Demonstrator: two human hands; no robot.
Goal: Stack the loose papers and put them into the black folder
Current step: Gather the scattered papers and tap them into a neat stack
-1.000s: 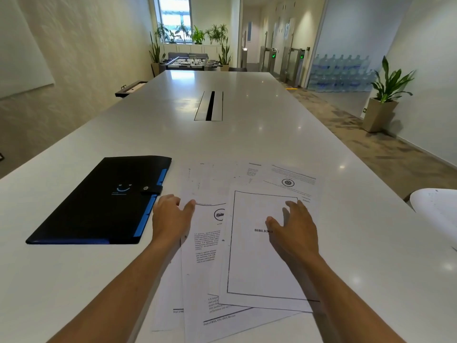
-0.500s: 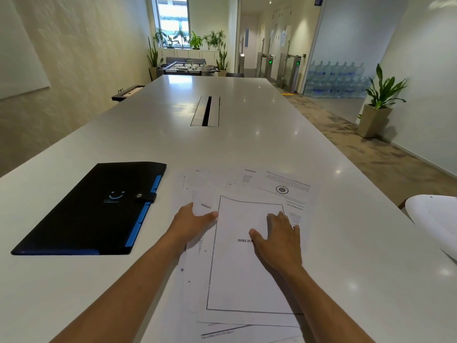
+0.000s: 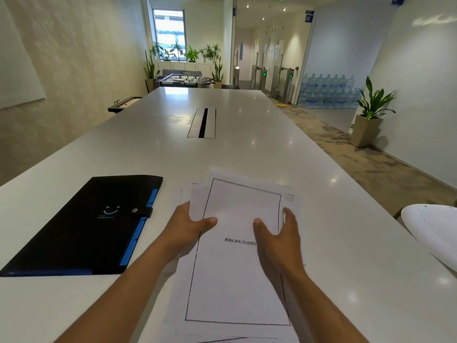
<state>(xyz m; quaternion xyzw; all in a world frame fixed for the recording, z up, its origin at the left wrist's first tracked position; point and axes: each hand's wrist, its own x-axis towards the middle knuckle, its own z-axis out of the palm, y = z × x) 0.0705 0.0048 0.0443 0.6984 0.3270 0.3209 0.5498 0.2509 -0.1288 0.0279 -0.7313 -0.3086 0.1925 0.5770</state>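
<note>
The loose papers (image 3: 237, 273) lie gathered in a rough pile on the white table (image 3: 247, 154) in front of me; the top sheet has a black border and the word BIBLIOGRAPHY. My left hand (image 3: 188, 229) grips the pile's left edge, thumb on top. My right hand (image 3: 279, 236) grips the right edge, thumb on the top sheet. A few sheet edges still stick out at the top and bottom. The black folder (image 3: 81, 226) with blue trim and a snap strap lies shut to the left of the papers, apart from them.
A cable slot (image 3: 202, 123) runs down the table's middle, farther away. A white chair back (image 3: 435, 231) stands at the right edge. Beyond are a potted plant (image 3: 371, 112), stacked water bottles, and a foosball table at the far end.
Both hands slid the spread sheets inward into one pile and moved from lying flat on them to gripping its left and right edges. The bordered sheet now lies centred on top.
</note>
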